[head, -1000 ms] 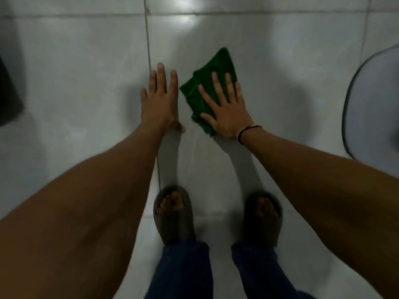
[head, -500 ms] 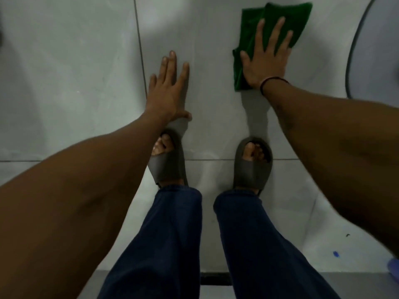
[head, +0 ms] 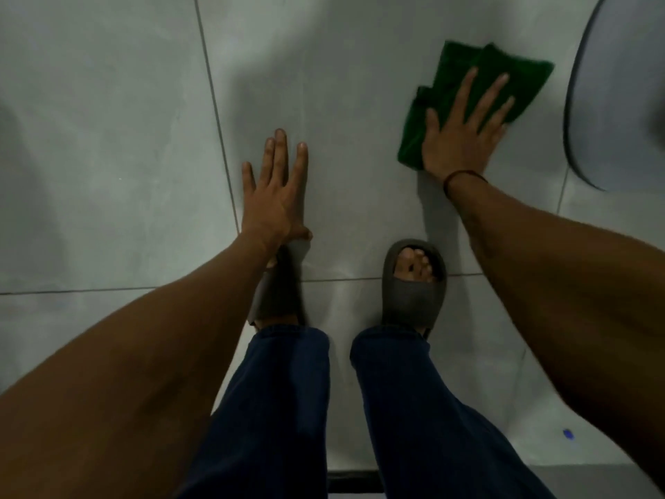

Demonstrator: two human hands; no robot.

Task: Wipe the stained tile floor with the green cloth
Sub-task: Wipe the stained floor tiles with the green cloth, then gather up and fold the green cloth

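— What was the floor like where you stood?

— Pale grey tile floor [head: 108, 138], big squares with thin dark joints. The light was dim and I couldn't make out any stain on it. A grey rounded thing [head: 619, 102] sat at the far right; I couldn't tell what it was.

— And the person?

— Bent right over, feet in dark grey slippers [head: 414, 293], blue trousers [head: 280, 408]. The left hand [head: 275, 196] lay flat on the bare tile, fingers out straight and nearly together, gripping nothing. I'd say it was only propping the body.

— The cloth?

— The green cloth [head: 453, 81] lay folded on the floor, ahead and to the right, near that grey thing but apart from it. The right hand [head: 462, 138] pressed down on it with the palm, fingers spread wide across the top, not curled round it. The heel of the hand sat at the cloth's near edge, partly on tile. There was a thin band [head: 464, 174] on that wrist.

— How should the wiping go, then?

— To my mind, keep the palm's weight over the middle of the cloth so it doesn't bunch or slip out. Work in overlapping strokes, and refold to a clean face once it soils. Lean on the left hand so the right can press evenly.
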